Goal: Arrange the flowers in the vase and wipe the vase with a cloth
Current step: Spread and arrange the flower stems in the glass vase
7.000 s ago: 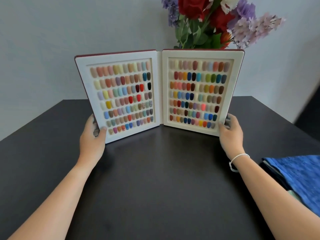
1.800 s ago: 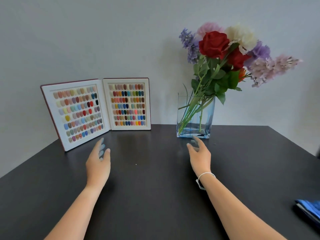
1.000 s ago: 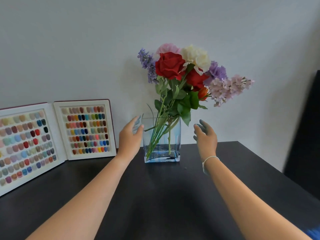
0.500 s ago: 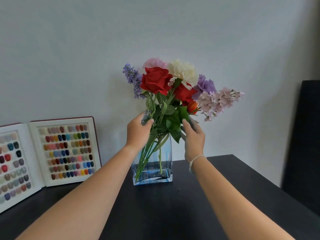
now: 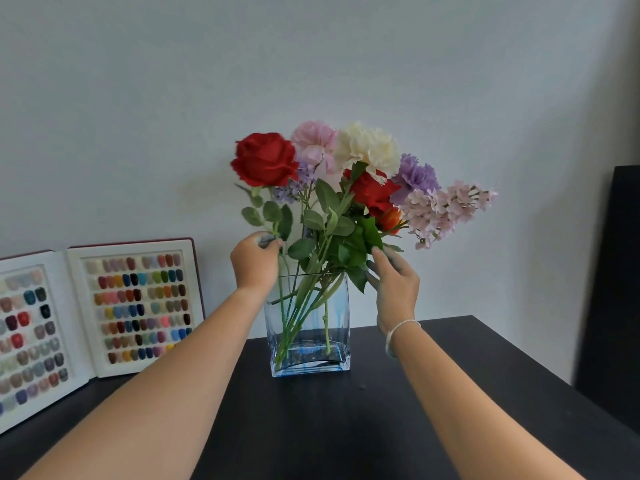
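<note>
At far left, an open sample book [image 5: 104, 317] is standing on your black table [image 5: 346, 427] against the pale wall [image 5: 311, 64]. Your left hand [image 5: 254, 263] is pinching the red rose [image 5: 265, 159] stem. The flowers [image 5: 367, 188] are sitting in the glass vase [image 5: 308, 327] at the table's far edge. Your right hand [image 5: 394, 285], fingers spread, is touching leaves.

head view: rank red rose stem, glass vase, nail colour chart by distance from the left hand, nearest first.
From the left hand:
1. Red rose stem: pinched in its fingers, above the vase rim.
2. Glass vase: just below and right of the hand, on the table.
3. Nail colour chart: far left, standing by the wall.
</note>
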`<move>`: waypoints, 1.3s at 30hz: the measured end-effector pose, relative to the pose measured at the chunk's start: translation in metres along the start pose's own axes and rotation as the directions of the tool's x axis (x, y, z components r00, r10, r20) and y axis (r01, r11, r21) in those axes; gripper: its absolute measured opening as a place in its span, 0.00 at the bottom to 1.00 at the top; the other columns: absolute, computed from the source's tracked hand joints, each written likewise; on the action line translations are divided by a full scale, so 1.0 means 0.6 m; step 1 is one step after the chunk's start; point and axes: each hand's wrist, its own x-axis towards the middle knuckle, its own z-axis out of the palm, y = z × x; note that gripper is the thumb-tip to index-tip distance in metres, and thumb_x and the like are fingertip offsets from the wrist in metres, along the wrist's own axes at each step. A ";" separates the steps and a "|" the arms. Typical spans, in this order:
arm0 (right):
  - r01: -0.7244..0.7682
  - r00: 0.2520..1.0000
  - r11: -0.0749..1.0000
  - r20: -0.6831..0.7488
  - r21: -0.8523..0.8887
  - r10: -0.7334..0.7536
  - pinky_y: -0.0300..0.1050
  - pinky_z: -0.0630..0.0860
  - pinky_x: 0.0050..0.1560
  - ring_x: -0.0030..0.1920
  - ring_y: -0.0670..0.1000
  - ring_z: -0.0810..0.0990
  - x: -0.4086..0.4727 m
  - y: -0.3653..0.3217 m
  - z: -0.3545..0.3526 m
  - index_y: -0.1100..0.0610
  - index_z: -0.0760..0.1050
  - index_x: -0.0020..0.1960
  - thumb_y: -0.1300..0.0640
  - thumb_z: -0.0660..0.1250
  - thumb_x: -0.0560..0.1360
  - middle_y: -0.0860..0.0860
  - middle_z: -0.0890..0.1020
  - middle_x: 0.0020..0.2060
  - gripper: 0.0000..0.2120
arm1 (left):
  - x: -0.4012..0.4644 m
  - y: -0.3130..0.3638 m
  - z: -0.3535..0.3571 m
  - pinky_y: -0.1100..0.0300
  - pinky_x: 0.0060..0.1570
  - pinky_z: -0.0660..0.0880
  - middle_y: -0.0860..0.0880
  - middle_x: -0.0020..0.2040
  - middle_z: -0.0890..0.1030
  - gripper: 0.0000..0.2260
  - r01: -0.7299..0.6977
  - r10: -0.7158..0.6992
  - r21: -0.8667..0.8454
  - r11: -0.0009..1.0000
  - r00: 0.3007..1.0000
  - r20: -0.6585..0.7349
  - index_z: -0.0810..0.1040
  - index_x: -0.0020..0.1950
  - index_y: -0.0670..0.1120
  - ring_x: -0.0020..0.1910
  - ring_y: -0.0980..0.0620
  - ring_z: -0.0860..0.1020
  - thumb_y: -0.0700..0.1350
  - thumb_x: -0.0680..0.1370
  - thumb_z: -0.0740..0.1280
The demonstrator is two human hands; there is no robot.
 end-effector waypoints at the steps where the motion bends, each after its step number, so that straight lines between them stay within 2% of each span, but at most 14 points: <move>1: -0.003 1.000 1.000 0.000 0.003 0.003 0.35 0.80 0.42 0.40 0.45 0.81 0.000 -0.001 0.001 0.57 0.79 0.48 0.61 0.65 0.74 0.48 0.82 0.40 0.05 | 0.006 -0.004 -0.012 0.46 0.56 0.76 0.40 0.50 0.81 0.09 0.039 -0.040 -0.024 0.999 0.999 -0.033 0.79 0.52 0.37 0.51 0.41 0.79 0.38 0.74 0.67; 5: -0.001 1.000 1.000 0.001 -0.005 0.001 0.35 0.80 0.43 0.40 0.44 0.81 -0.004 -0.002 0.000 0.53 0.79 0.44 0.62 0.65 0.74 0.47 0.82 0.40 0.06 | 0.015 -0.023 -0.048 0.51 0.46 0.79 0.45 0.40 0.79 0.07 0.166 -0.175 -0.118 0.979 0.982 -0.070 0.78 0.49 0.36 0.46 0.41 0.79 0.39 0.75 0.67; 7: 0.001 1.000 1.000 0.004 -0.012 -0.001 0.36 0.80 0.43 0.40 0.44 0.81 -0.006 -0.002 -0.002 0.53 0.79 0.44 0.61 0.65 0.74 0.47 0.82 0.40 0.06 | 0.008 -0.026 -0.053 0.47 0.48 0.79 0.47 0.35 0.77 0.04 0.176 -0.180 -0.073 0.982 0.982 -0.054 0.77 0.42 0.39 0.42 0.41 0.79 0.41 0.75 0.67; 10: 0.006 1.000 1.000 0.007 -0.027 -0.006 0.36 0.79 0.43 0.43 0.45 0.81 -0.007 -0.001 -0.009 0.55 0.79 0.50 0.60 0.65 0.74 0.46 0.82 0.41 0.06 | -0.004 -0.025 -0.057 0.43 0.50 0.78 0.44 0.33 0.77 0.09 0.153 -0.153 0.001 0.988 0.987 -0.044 0.76 0.34 0.45 0.40 0.39 0.80 0.43 0.74 0.68; 15: -0.016 1.000 1.000 0.014 0.002 0.016 0.39 0.79 0.46 0.50 0.49 0.80 -0.004 0.005 -0.016 0.49 0.77 0.47 0.56 0.66 0.74 0.47 0.81 0.46 0.04 | -0.013 -0.029 -0.077 0.42 0.50 0.78 0.43 0.31 0.76 0.15 0.141 -0.139 0.085 0.986 0.990 -0.035 0.72 0.28 0.46 0.38 0.39 0.80 0.45 0.75 0.67; 18: -0.050 0.999 0.998 -0.013 0.023 0.051 0.41 0.78 0.47 0.52 0.52 0.79 -0.004 0.007 -0.017 0.52 0.77 0.51 0.53 0.66 0.74 0.51 0.81 0.51 0.07 | -0.022 -0.035 -0.089 0.47 0.44 0.77 0.41 0.29 0.76 0.18 0.081 -0.082 0.128 0.988 0.997 0.004 0.76 0.31 0.35 0.32 0.43 0.76 0.47 0.74 0.67; 20: -0.074 0.996 0.997 -0.053 0.031 0.076 0.42 0.78 0.47 0.52 0.53 0.79 0.005 0.005 -0.014 0.55 0.76 0.56 0.53 0.65 0.74 0.54 0.80 0.55 0.12 | -0.030 -0.026 -0.085 0.50 0.41 0.75 0.37 0.28 0.76 0.18 -0.019 0.012 0.167 0.986 0.999 0.043 0.78 0.33 0.33 0.30 0.44 0.75 0.48 0.74 0.67; 22: -0.057 0.991 0.998 -0.122 0.006 0.057 0.43 0.77 0.49 0.53 0.54 0.78 0.035 -0.001 -0.037 0.57 0.74 0.60 0.54 0.65 0.75 0.54 0.79 0.56 0.15 | -0.038 -0.006 -0.030 0.50 0.43 0.78 0.37 0.35 0.81 0.13 -0.162 0.135 0.204 0.965 0.981 0.142 0.81 0.38 0.37 0.34 0.42 0.78 0.47 0.74 0.67; 24: -0.074 0.991 0.997 -0.116 -0.010 0.072 0.45 0.77 0.50 0.53 0.54 0.78 0.047 -0.008 -0.028 0.57 0.74 0.61 0.55 0.65 0.75 0.54 0.79 0.56 0.16 | -0.038 0.019 -0.009 0.59 0.42 0.78 0.42 0.42 0.84 0.09 -0.247 0.213 0.207 0.947 0.961 0.174 0.83 0.47 0.41 0.36 0.49 0.79 0.46 0.74 0.68; 27: -0.094 0.992 0.995 -0.084 -0.017 0.093 0.45 0.77 0.49 0.52 0.55 0.78 0.053 -0.013 -0.011 0.57 0.75 0.59 0.56 0.65 0.75 0.56 0.81 0.54 0.14 | -0.032 0.039 0.018 0.77 0.37 0.67 0.45 0.50 0.83 0.13 -0.299 0.260 0.212 0.930 0.946 0.194 0.80 0.56 0.42 0.42 0.56 0.77 0.45 0.74 0.68; 29: -0.109 0.992 0.994 -0.072 -0.014 0.108 0.45 0.78 0.48 0.53 0.57 0.79 0.057 -0.016 -0.004 0.57 0.76 0.56 0.57 0.66 0.74 0.58 0.81 0.53 0.11 | -0.031 0.043 0.035 0.77 0.42 0.66 0.43 0.55 0.82 0.15 -0.292 0.241 0.203 0.935 0.940 0.241 0.78 0.59 0.41 0.48 0.56 0.76 0.45 0.74 0.68; 31: -0.115 0.991 0.993 -0.062 -0.007 0.114 0.44 0.78 0.47 0.52 0.58 0.79 0.059 -0.020 -0.002 0.56 0.76 0.53 0.58 0.66 0.74 0.59 0.81 0.52 0.08 | -0.035 0.044 0.049 0.75 0.46 0.66 0.42 0.57 0.81 0.16 -0.292 0.230 0.210 0.933 0.933 0.277 0.77 0.60 0.40 0.50 0.55 0.76 0.44 0.75 0.67; 35: -0.117 0.993 0.993 -0.015 0.008 0.117 0.40 0.80 0.40 0.47 0.57 0.79 0.058 -0.025 -0.002 0.54 0.76 0.46 0.60 0.66 0.73 0.59 0.81 0.49 0.03 | -0.033 0.044 0.062 0.84 0.36 0.63 0.40 0.52 0.82 0.11 -0.304 0.253 0.203 0.931 0.937 0.242 0.80 0.55 0.38 0.45 0.54 0.75 0.39 0.74 0.67; 39: -0.101 0.994 0.994 0.051 0.040 0.099 0.36 0.79 0.34 0.40 0.53 0.80 0.054 -0.025 -0.004 0.52 0.75 0.45 0.61 0.67 0.73 0.55 0.81 0.43 0.05 | -0.026 0.044 0.062 0.82 0.32 0.65 0.44 0.44 0.81 0.07 -0.297 0.250 0.216 0.930 0.943 0.220 0.82 0.49 0.38 0.37 0.55 0.74 0.38 0.75 0.66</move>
